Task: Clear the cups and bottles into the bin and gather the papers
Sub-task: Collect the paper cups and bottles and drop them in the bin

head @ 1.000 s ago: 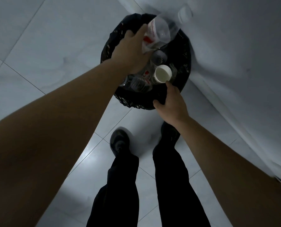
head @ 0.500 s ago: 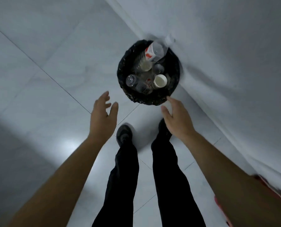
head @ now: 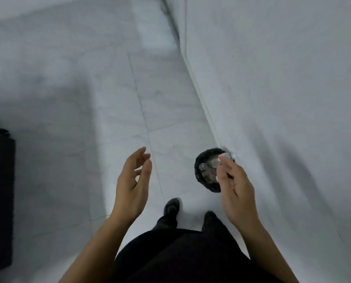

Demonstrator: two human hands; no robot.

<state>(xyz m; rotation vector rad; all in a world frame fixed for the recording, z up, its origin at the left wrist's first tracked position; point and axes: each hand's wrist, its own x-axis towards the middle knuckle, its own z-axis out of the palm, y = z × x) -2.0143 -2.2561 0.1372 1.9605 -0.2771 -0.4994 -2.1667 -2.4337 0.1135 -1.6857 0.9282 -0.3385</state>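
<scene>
My left hand (head: 132, 186) and right hand (head: 236, 193) both empty, fingers loose, open. Black bin (head: 198, 167) by wall (head: 282, 78) holds bottles (head: 208, 166). Next I'd turn off, eyes up, find papers.

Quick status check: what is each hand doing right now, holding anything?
Left hand: open, holding nothing.
Right hand: open, holding nothing.

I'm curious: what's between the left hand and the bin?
Head view shows just bare floor tile between the left hand and the bin.
</scene>
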